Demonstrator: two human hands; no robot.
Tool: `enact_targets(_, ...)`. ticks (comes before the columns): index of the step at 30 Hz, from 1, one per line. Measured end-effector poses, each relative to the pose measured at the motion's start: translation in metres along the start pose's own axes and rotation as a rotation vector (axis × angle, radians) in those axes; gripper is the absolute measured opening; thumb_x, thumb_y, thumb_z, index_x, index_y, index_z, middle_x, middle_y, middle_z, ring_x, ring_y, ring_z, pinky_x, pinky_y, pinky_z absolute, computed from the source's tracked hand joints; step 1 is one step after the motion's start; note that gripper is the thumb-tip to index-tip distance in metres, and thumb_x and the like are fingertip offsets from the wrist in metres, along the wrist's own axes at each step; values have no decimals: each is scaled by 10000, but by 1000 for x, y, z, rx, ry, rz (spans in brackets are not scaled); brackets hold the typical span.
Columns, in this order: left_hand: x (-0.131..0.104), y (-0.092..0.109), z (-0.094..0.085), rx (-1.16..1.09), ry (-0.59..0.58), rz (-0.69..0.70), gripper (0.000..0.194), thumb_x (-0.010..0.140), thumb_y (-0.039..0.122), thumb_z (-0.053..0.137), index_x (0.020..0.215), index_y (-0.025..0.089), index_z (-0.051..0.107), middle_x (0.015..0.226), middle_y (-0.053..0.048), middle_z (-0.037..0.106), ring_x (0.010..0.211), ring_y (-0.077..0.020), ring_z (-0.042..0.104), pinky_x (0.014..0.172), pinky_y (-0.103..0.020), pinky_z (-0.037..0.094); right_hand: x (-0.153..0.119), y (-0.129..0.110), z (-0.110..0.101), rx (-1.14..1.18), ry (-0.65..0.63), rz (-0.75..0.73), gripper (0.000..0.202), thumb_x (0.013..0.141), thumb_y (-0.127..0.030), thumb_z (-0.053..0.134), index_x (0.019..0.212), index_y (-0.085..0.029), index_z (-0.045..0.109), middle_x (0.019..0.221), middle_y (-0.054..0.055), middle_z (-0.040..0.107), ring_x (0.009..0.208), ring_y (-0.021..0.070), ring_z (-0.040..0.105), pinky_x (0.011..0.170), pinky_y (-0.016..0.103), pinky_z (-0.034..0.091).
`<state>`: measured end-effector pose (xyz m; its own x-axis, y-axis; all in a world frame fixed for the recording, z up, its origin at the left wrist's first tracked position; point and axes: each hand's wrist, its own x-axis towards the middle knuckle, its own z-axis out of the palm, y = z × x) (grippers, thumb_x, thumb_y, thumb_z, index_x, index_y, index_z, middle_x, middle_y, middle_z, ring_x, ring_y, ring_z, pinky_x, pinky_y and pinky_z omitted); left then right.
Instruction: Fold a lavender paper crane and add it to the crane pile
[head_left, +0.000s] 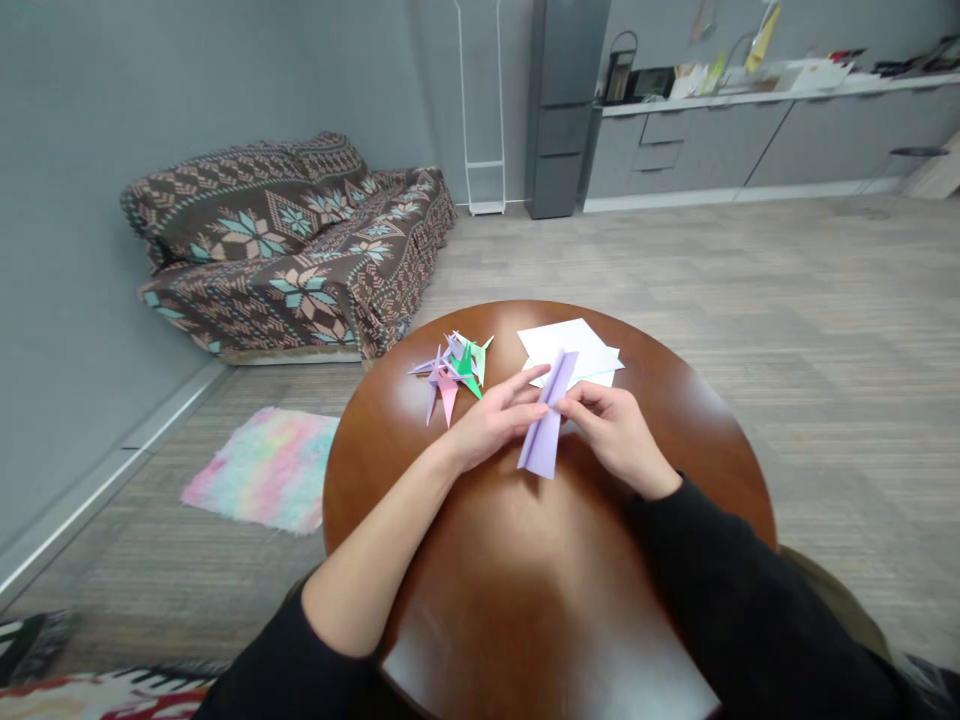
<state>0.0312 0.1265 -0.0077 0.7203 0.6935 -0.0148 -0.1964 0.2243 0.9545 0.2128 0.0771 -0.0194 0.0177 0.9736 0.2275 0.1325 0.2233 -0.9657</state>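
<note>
A folded sheet of purple paper, creased lengthwise into a narrow strip, is held above the round table between both hands. My left hand grips its left edge, thumb and fingers on either side near the middle. From the right, my right hand pinches the strip at mid-length with thumb and curled fingers. To the left of my left hand lies a cluster of folded paper cranes in purple, pink, green and pale green. Behind the strip is a stack of loose paper, white on top, partly covered by it.
The brown round table fills the space before me. Beyond its left side stand a sofa under a patterned cover and a pastel fluffy rug. At the back are a grey fridge and a kitchen counter.
</note>
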Motion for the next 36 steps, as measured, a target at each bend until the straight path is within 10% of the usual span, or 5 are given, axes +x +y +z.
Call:
enact_targets(4, -1, 2, 3, 121, 22, -17, 564, 732, 394, 834, 1222, 168, 671, 1134, -98, 727, 980, -224, 680, 785, -254, 491, -1, -2, 0, -9, -24, -4, 312, 847, -444, 692, 676, -189, 635, 656, 10, 638, 645, 166, 571, 645, 296, 464)
enact_targets(13, 9, -4, -22, 15, 460, -87, 401, 649, 374, 852, 939, 130, 723, 831, -86, 776, 729, -220, 714, 697, -323, 551, 3, -1, -15, -150, 224, 32, 311, 869, -371, 637, 626, -200, 546, 584, -15, 528, 581, 144, 497, 569, 282, 381)
enact_targets(28, 6, 0, -30, 139, 350, 80, 446, 699, 400, 844, 1039, 129, 751, 898, -82, 791, 802, -221, 723, 768, -323, 546, 4, 7, -17, 246, 156, 142, 322, 762, -336, 762, 1003, -238, 572, 702, -29, 717, 549, 159, 624, 539, 256, 450)
enact_targets(36, 3, 10, -36, 167, 337, 132, 272, 699, 267, 747, 942, 170, 823, 933, -67, 792, 778, -209, 696, 712, -297, 510, 3, 3, -18, 414, 145, 158, 172, 760, -318, 667, 908, -234, 686, 656, -20, 625, 536, 148, 541, 498, 253, 403)
